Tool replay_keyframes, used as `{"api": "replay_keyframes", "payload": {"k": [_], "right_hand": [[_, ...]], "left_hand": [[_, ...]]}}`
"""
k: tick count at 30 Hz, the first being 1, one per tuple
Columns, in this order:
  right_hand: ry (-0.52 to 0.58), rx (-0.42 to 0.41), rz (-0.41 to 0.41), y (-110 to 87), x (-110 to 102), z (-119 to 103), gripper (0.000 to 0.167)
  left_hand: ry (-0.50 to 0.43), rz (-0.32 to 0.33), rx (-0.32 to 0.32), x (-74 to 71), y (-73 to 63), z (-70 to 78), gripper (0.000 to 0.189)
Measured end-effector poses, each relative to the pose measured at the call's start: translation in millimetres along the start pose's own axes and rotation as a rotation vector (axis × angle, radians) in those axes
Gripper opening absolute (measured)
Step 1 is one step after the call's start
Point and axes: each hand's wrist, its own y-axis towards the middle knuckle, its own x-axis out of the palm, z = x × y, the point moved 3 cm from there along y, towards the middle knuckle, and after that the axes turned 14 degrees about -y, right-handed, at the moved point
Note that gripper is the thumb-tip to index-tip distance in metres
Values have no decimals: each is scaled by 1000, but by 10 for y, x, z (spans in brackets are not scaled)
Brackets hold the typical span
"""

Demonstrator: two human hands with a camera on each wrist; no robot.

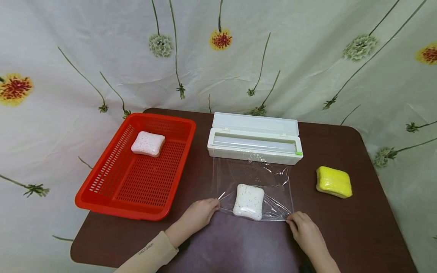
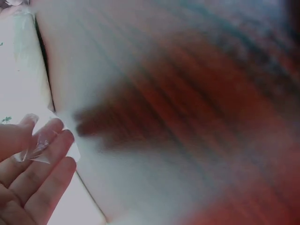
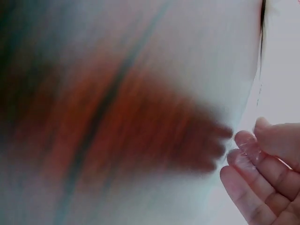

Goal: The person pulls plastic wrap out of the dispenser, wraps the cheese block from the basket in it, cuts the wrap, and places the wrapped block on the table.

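A sheet of clear plastic wrap [image 1: 252, 172] stretches from the white wrap dispenser [image 1: 252, 156] toward the near side of the table. My left hand [image 1: 202, 213] pinches its near left corner between thumb and fingers; bunched film shows there in the left wrist view. At the near right corner my right hand [image 1: 307, 232] pinches the film too, with creases running in from that corner. Between the hands sits a white speckled sponge [image 1: 249, 202], overlapped by the film in the head view. The dispenser's lid [image 1: 255, 123] stands raised, showing the roll inside.
On the left stands a red plastic basket [image 1: 170, 185] with a pinkish-white speckled sponge [image 1: 148, 144] in it. A yellow sponge [image 1: 334, 182] lies on the dark brown table [image 1: 368, 227] at the right. A flowered cloth [image 1: 191, 68] hangs behind the table.
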Motion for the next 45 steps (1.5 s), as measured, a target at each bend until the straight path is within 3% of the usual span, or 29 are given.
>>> {"api": "replay_keyframes", "payload": {"k": [8,17,26,30,37,45], "right_hand": [[5,9,101,49,-66,31,30],[23,64,85,246,-170,52,22],[60,148,73,552,-168,88,16],[77,165,76,669,-131,145,18],[88,216,50,846,-52,273,21],[120,297,-21,1115,59,402,19]], "left_hand": [[3,112,-24,-106,46,-12,5],[-86,238,-75,-242,206,-9,6],[-249,316,-212,-330,522,-132,5],[-277,355,-263,-353,675,-207,7],[-230,438,-230,-304,935,-296,8],[-249,459,-279,-195,1158,-470,10]]}}
